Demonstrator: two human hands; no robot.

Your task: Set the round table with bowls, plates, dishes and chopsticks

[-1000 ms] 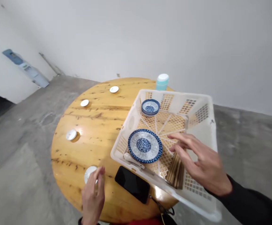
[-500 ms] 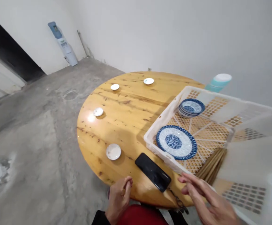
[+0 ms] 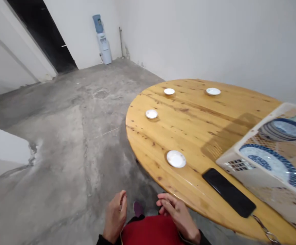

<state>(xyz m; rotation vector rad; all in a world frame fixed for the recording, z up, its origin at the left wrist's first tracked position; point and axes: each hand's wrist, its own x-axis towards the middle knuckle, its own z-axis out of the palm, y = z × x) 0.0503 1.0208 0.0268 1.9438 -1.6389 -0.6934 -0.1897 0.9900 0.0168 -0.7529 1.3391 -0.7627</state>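
Observation:
My left hand is held low in front of my body, its fingers curled in and the thumb against them, with nothing visible in it. Just off the near edge of the round wooden table, my right hand has its fingers loosely bent together under the thumb, and no object shows there. Nearest to it on the tabletop lies a small white saucer. A black phone rests farther right, beside a white plastic basket. Neither hand touches the table.
More small saucers stand along the far rim: one at left, one behind, one farther right. The basket holds a blue-and-white plate and stacked bowls. Keys lie by the phone. A water dispenser stands at the wall.
The view has swung left, so the table and basket sit farther right. My right hand has left the basket's side and come back near my body. The left hand stays low and curled.

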